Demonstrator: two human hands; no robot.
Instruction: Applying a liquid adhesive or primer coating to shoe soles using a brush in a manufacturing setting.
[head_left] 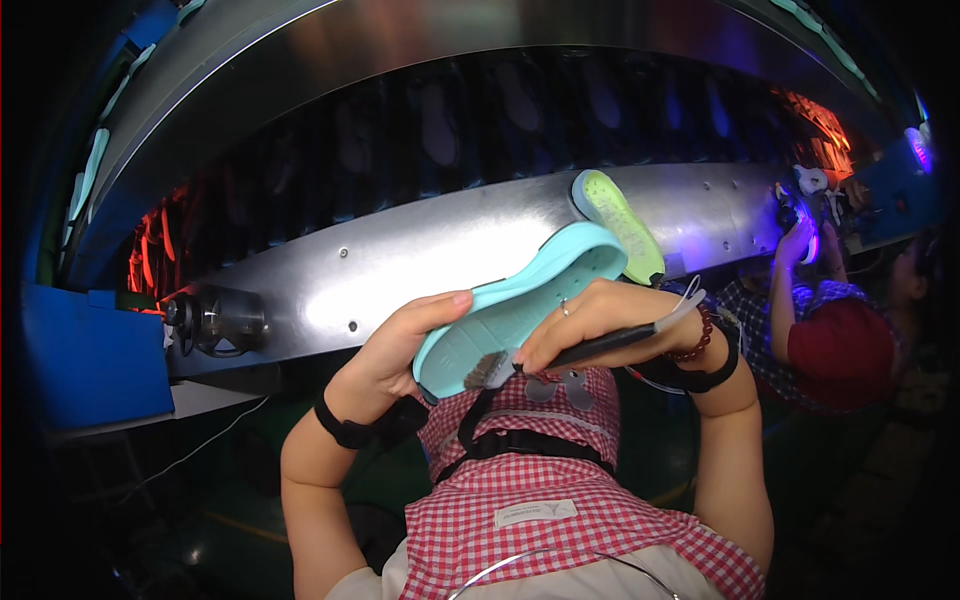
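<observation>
My left hand (pixel 385 350) grips the heel end of a turquoise shoe sole (pixel 515 280), thumb on its raised side wall and fingers hidden beneath. The hollow inner side faces up and toward me. A flat brush (pixel 605 345) with a black handle and a pale tube at its back end is pinched in my right hand (pixel 610 310). Its bristles touch or hover just over the sole's inside near the heel; I cannot tell which. Beyond the toe, a yellow-green sole with a light blue rim (pixel 625 230) lies on the metal ledge (pixel 310 285).
A dark machine opening (pixel 480 120) with several dim soles inside runs behind the ledge, with orange glow at both ends. A clear jar-like container (pixel 228 320) sits on the ledge's left, beside a blue box (pixel 95 350). At right, a co-worker in a red cap (pixel 845 350) handles something.
</observation>
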